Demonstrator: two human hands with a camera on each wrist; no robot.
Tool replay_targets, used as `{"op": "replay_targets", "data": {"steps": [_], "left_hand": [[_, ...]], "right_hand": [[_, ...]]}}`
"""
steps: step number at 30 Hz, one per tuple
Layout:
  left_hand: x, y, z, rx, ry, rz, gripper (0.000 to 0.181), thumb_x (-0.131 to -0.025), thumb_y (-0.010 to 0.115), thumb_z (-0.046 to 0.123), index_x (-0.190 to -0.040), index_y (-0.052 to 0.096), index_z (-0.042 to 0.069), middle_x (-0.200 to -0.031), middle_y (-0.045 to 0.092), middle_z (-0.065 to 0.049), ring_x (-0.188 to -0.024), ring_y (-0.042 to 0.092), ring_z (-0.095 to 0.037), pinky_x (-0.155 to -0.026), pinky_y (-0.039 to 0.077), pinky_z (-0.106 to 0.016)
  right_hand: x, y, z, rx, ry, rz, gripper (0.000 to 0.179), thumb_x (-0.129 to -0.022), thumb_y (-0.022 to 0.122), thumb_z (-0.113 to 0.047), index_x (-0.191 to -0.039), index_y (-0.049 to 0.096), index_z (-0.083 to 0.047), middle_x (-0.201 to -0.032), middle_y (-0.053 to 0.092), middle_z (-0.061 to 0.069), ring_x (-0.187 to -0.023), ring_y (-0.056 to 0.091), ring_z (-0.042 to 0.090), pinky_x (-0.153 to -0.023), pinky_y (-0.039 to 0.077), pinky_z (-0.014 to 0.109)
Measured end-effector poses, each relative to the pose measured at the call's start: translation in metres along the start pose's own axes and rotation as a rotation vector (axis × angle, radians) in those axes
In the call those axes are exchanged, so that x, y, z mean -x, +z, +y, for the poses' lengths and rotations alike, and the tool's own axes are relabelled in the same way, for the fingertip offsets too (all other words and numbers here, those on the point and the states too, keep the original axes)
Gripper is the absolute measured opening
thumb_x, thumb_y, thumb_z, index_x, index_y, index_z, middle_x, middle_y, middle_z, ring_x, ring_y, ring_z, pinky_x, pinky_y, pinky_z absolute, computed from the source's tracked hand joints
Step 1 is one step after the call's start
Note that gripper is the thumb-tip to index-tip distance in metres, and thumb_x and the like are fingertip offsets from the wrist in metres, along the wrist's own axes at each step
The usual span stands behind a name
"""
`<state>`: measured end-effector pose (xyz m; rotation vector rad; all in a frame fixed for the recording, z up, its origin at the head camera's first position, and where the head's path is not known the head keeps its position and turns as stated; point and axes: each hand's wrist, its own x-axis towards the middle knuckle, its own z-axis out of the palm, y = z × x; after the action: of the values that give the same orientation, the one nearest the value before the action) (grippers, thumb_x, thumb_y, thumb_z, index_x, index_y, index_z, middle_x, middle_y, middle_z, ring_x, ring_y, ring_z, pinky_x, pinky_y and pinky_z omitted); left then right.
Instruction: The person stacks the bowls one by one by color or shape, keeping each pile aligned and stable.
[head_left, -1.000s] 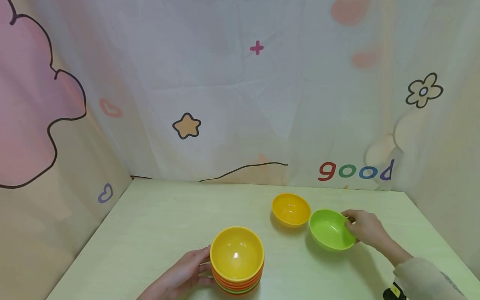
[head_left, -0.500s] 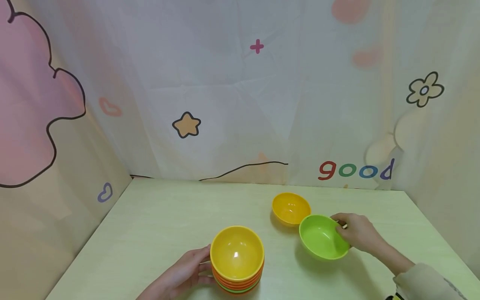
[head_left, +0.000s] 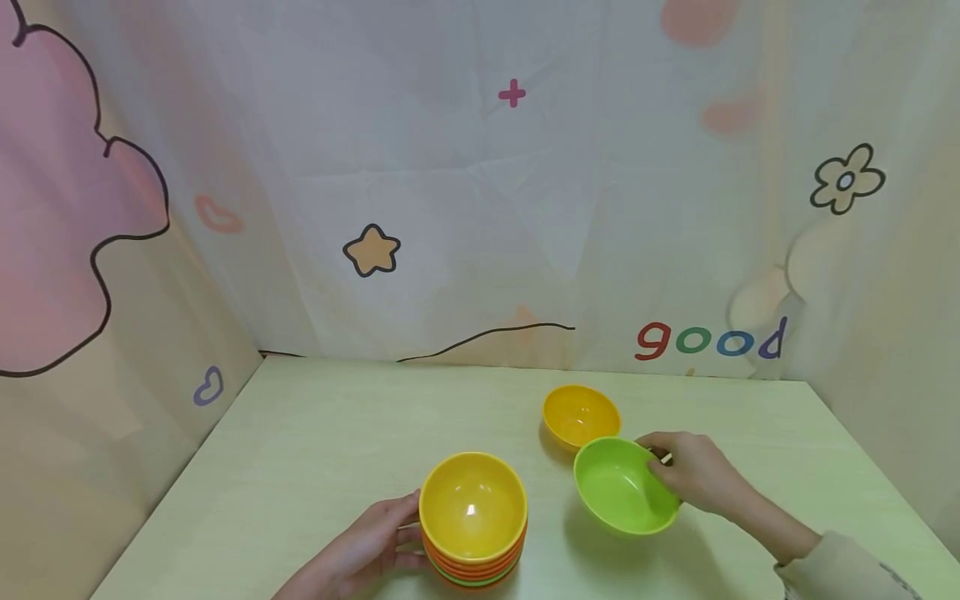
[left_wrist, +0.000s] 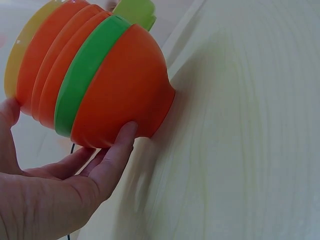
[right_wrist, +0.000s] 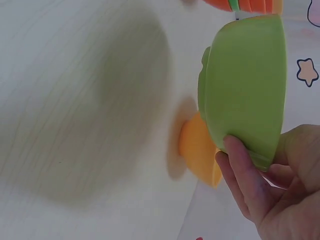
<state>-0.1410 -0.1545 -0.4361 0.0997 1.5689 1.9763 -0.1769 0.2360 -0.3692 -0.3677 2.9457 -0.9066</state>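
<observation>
My right hand point(head_left: 701, 473) grips the rim of a light green bowl point(right_wrist: 250, 85), thumb inside and fingers underneath. The bowl hangs tilted above the table, its shadow below it. Left of it stands a stack of bowls point(left_wrist: 120, 85): a yellow bowl point(head_left: 472, 508) on top, several orange ones and a green one point(left_wrist: 87, 75) among them, an orange one at the bottom. My left hand point(head_left: 375, 542) rests against the stack's left side, thumb at the yellow rim and fingertips on the lower bowls. An orange-yellow bowl point(head_left: 579, 414) stands upright behind the green bowl.
The pale table point(head_left: 337, 433) meets a printed cloth backdrop point(head_left: 450, 208) at its back edge, with cloth on both sides too. The single orange-yellow bowl stands close behind the light green bowl.
My right hand has carried the light green bowl leftward and nearer to me, towards the stack. The left hand, the stack and the orange-yellow bowl have stayed in place.
</observation>
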Motion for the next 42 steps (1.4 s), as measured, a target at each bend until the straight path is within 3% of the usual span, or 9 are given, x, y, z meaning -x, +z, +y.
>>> {"op": "replay_targets", "data": {"steps": [6, 19, 32, 42], "left_hand": [[0.0, 0.0, 0.0, -0.003, -0.004, -0.003, 0.062, -0.092, 0.048, 0.046, -0.129, 0.047, -0.003, -0.115, 0.061, -0.006, -0.098, 0.061, -0.018, -0.084, 0.052, -0.041], [0.0, 0.0, 0.002, 0.006, -0.007, -0.002, 0.061, -0.092, 0.049, 0.046, -0.129, 0.047, -0.002, -0.115, 0.061, -0.006, -0.099, 0.061, -0.019, -0.085, 0.052, -0.042], [-0.001, -0.002, 0.001, 0.005, -0.022, 0.002, 0.062, -0.091, 0.049, 0.048, -0.129, 0.048, -0.001, -0.115, 0.061, -0.005, -0.098, 0.061, -0.018, -0.085, 0.052, -0.042], [0.0, -0.001, 0.001, -0.004, -0.016, 0.003, 0.062, -0.091, 0.049, 0.048, -0.13, 0.048, -0.001, -0.115, 0.061, -0.005, -0.098, 0.061, -0.018, -0.085, 0.052, -0.042]], "right_hand": [[-0.002, -0.002, -0.013, -0.013, -0.04, -0.012, 0.023, -0.082, 0.057, 0.002, -0.102, 0.067, -0.003, -0.079, 0.065, 0.004, -0.056, 0.054, 0.012, -0.043, 0.048, 0.02], [-0.013, -0.021, -0.045, 0.053, -0.201, 0.005, 0.021, -0.081, 0.059, 0.001, -0.1, 0.068, -0.001, -0.083, 0.068, 0.007, -0.064, 0.06, 0.01, -0.047, 0.048, 0.015], [-0.022, -0.031, -0.076, 0.086, -0.188, -0.012, 0.021, -0.082, 0.058, -0.002, -0.101, 0.068, -0.001, -0.086, 0.068, 0.006, -0.068, 0.061, 0.011, -0.052, 0.05, 0.017], [-0.023, -0.027, -0.095, 0.077, -0.265, -0.023, 0.022, -0.081, 0.06, -0.001, -0.102, 0.069, -0.004, -0.083, 0.067, 0.001, -0.07, 0.058, 0.009, -0.054, 0.048, 0.016]]}}
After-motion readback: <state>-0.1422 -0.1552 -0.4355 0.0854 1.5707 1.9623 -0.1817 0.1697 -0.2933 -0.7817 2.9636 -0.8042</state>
